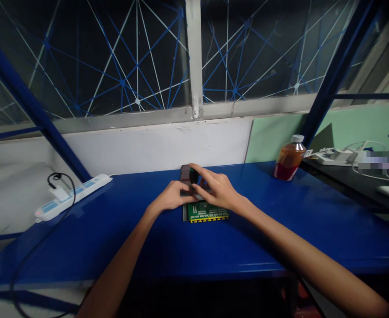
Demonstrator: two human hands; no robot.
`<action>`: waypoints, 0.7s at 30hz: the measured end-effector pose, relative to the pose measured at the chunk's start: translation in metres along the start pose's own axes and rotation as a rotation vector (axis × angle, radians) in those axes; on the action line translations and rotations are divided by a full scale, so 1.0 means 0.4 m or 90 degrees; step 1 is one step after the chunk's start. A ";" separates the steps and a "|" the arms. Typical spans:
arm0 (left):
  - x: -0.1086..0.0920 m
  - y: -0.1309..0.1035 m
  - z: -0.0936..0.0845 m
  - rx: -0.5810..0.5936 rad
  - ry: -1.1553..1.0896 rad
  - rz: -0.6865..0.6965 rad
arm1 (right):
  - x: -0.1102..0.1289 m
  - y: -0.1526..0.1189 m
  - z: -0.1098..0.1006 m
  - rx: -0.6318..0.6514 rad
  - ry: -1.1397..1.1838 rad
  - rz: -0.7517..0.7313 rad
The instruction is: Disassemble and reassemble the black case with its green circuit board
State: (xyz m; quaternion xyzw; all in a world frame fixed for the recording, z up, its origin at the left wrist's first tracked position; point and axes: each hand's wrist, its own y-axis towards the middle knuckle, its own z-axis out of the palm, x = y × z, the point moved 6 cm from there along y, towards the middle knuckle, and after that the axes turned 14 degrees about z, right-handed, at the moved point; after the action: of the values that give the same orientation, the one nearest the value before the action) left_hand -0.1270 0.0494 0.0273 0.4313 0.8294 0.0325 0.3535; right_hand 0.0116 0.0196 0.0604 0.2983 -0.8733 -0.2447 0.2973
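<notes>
A green circuit board (208, 210) with a yellow strip along its near edge lies at the middle of the blue table. My left hand (172, 195) reaches in from the left, its thumb and fingers closing near a small part above the board that I cannot make out. My right hand (220, 187) curves over the board's far side, its thumb and fingers around a dark rounded piece (193, 176) with a hint of green. Behind them, a dark flat phone-like object (184, 173) is partly hidden by the fingers.
On the left lies a white power strip (78, 196) with a plugged-in adapter and a black cable (32, 247) hanging over the edge. A bottle of orange-brown drink (289, 160) stands at the right. Farther right, a black surface (333, 174) holds white devices and cables.
</notes>
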 end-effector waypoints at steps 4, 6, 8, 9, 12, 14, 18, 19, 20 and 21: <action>-0.001 -0.001 -0.010 -0.022 0.031 -0.011 | 0.001 0.000 0.000 0.000 0.010 -0.001; -0.001 -0.003 -0.010 -0.030 0.026 -0.010 | 0.000 0.000 0.000 -0.007 0.009 0.001; 0.001 -0.003 -0.009 -0.034 0.021 -0.009 | -0.002 0.001 -0.001 -0.011 0.013 0.004; 0.002 -0.004 -0.007 -0.033 0.019 -0.005 | -0.002 0.001 -0.001 -0.011 0.016 0.004; 0.001 -0.003 -0.006 -0.025 0.025 0.011 | -0.004 0.002 0.001 -0.004 0.024 0.005; 0.000 -0.001 -0.006 -0.020 0.029 0.024 | -0.004 0.002 0.003 0.002 0.034 0.005; -0.002 0.000 -0.007 -0.011 0.035 0.038 | -0.004 0.000 0.010 0.014 0.066 0.011; -0.002 -0.001 -0.007 -0.009 0.038 0.040 | -0.004 -0.001 0.011 0.013 0.070 0.014; -0.003 -0.001 -0.006 -0.007 0.040 0.040 | -0.004 -0.001 0.011 0.009 0.071 0.018; -0.003 -0.001 -0.004 -0.005 0.042 0.039 | -0.004 -0.001 0.010 0.002 0.070 0.021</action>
State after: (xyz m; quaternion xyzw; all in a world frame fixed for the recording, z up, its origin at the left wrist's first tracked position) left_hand -0.1279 0.0488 0.0292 0.4538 0.8269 0.0608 0.3263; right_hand 0.0102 0.0213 0.0568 0.2971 -0.8610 -0.2218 0.3481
